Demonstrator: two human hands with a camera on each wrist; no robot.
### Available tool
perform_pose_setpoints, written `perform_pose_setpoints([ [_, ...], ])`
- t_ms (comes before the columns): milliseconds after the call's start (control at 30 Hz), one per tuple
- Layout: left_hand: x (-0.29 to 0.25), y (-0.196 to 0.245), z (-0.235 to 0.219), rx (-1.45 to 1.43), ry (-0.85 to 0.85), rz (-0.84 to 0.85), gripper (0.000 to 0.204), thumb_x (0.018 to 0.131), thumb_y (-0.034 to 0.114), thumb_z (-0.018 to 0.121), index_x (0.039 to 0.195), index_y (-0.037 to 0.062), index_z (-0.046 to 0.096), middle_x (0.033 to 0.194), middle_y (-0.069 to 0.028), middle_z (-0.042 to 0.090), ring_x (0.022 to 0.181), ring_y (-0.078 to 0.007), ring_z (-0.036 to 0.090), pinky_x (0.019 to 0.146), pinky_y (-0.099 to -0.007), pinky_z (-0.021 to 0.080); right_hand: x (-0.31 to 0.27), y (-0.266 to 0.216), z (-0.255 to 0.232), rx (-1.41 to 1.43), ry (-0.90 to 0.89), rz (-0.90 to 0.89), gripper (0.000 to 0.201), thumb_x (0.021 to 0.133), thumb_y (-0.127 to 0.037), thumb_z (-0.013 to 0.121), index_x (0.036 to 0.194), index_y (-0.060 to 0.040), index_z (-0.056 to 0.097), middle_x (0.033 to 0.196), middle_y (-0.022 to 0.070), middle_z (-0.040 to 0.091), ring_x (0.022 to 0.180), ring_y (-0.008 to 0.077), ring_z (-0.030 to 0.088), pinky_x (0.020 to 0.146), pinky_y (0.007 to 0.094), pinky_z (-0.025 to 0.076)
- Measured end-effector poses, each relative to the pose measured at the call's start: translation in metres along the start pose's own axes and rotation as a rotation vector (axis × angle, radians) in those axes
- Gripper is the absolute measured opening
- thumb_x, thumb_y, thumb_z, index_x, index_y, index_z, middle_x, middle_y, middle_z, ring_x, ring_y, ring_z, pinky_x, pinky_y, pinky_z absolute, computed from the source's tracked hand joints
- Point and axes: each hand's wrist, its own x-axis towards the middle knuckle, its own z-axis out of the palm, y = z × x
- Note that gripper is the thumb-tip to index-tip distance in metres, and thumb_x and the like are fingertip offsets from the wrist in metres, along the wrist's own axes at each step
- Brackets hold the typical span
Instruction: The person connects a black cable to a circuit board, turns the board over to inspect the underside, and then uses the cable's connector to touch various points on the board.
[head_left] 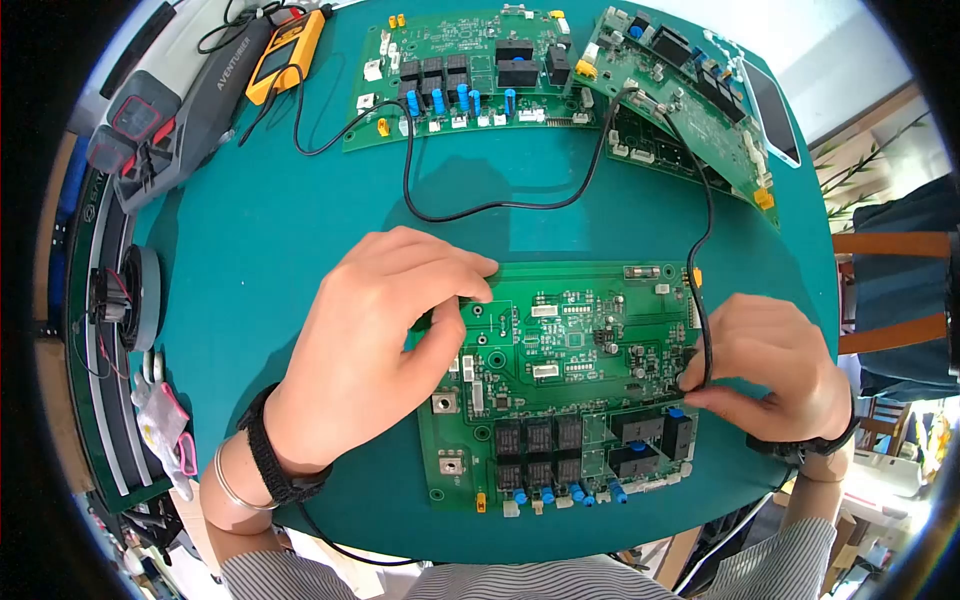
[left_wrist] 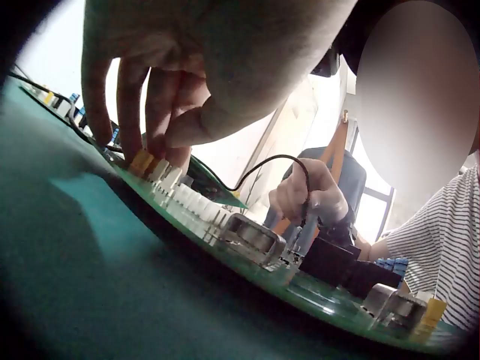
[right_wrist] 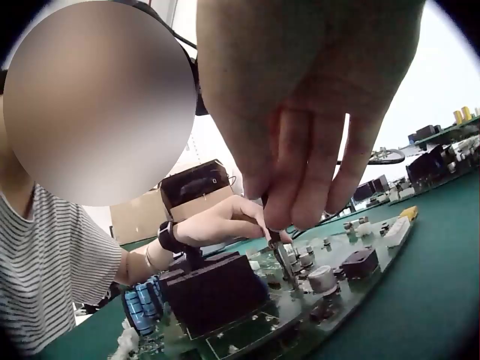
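Observation:
A green circuit board (head_left: 575, 385) with black relays, blue capacitors and white connectors lies on the green mat. My left hand (head_left: 385, 330) reaches over the board's far left corner. Its fingers are fairly straight, fingertips right at the board's edge beside a yellow connector (left_wrist: 144, 161). At the board's right side, my right hand (head_left: 765, 365) pinches the end of a black test lead (head_left: 708, 300). In the right wrist view, a slim metal tip (right_wrist: 285, 262) shows below those fingers and points down among the components, close to a round metal capacitor (right_wrist: 322, 280).
A yellow multimeter (head_left: 285, 55) sits at the back left by a grey case (head_left: 215, 110). More circuit boards (head_left: 470, 75) lie at the back, some stacked and tilted (head_left: 690, 100). A white-edged phone (head_left: 770, 112) lies at the right edge. Pink-handled scissors (head_left: 186, 452) are at the left.

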Motion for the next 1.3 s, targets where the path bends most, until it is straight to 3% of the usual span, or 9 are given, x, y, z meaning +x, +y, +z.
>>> perform_pose_setpoints([
  [667,0.001,0.001,0.000,0.000,0.004,-0.008,0.025,0.079,-0.014,0.062,0.094,0.0030,0.072,0.108,-0.0109,0.079,0.099,-0.0313,0.072,0.088,-0.0409,0.056,-0.003,-0.002,0.003,0.054,0.053,0.048,0.021,0.076,-0.002,0.085,0.087,-0.0044,0.067,0.079,0.0079,0.067,0.070,0.0303,0.064,0.061,0.0402,0.048],
  [867,0.001,0.001,0.000,-0.002,0.006,-0.006,0.026,0.079,-0.014,0.061,0.095,0.0030,0.072,0.108,-0.0111,0.079,0.099,-0.0313,0.072,0.089,-0.0410,0.056,-0.002,-0.010,-0.002,-0.030,0.070,0.210,0.021,0.075,0.001,0.083,0.088,-0.0045,0.068,0.083,0.0081,0.070,0.074,0.0308,0.067,0.064,0.0398,0.050],
  [1033,0.001,0.001,0.000,0.002,0.001,-0.011,0.027,0.079,-0.015,0.061,0.095,0.0032,0.072,0.108,-0.0111,0.079,0.099,-0.0313,0.071,0.088,-0.0408,0.056,0.000,-0.015,-0.003,-0.170,0.338,0.391,0.019,0.078,0.007,0.077,0.092,0.0017,0.066,0.083,0.0126,0.069,0.080,0.0274,0.070,0.071,0.0352,0.053],
  [1167,0.000,0.001,0.000,-0.001,0.003,-0.008,0.027,0.079,-0.015,0.061,0.096,0.0033,0.072,0.108,-0.0111,0.079,0.099,-0.0314,0.071,0.088,-0.0408,0.056,-0.002,-0.008,-0.005,-0.248,0.405,0.386,0.018,0.081,0.007,0.074,0.096,0.0025,0.064,0.085,0.0140,0.069,0.082,0.0290,0.070,0.074,0.0347,0.052],
  [1300,0.000,-0.001,-0.001,-0.007,0.010,-0.005,0.027,0.079,-0.015,0.062,0.096,0.0032,0.072,0.108,-0.0109,0.079,0.099,-0.0315,0.071,0.088,-0.0408,0.056,-0.005,-0.002,-0.011,-0.323,0.305,0.438,0.015,0.086,0.006,0.069,0.099,0.0016,0.062,0.086,0.0148,0.068,0.083,0.0317,0.070,0.076,0.0369,0.051],
])
